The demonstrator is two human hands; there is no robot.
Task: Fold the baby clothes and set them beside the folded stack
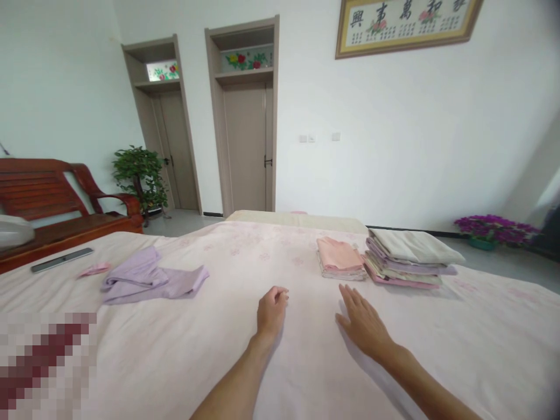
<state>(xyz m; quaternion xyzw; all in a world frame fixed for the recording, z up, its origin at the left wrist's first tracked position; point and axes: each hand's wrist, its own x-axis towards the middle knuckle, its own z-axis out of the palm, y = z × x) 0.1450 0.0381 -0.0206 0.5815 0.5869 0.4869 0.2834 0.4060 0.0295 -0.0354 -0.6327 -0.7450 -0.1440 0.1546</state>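
Observation:
My left hand [271, 312] is over the pale pink floral sheet [227, 350], its fingers curled in and closed, with nothing visible in them. To its right, my right hand [361, 321] is open, palm down, fingers stretched forward. Just beyond those fingertips lies a small folded stack with a peach-pink cloth [340, 254] on top. A taller stack of folded cloths [413, 248], white on top with lilac, cream and pink layers, stands right beside it. Off to the left, a crumpled lilac garment [151, 280] lies apart from both hands.
A small pink cloth [95, 269] and a dark phone [62, 260] lie at the left of the sheet. Behind stand a wooden bench [48, 192], a leafy potted plant [139, 175] and purple flowers [494, 227]. A blurred block covers the lower left corner.

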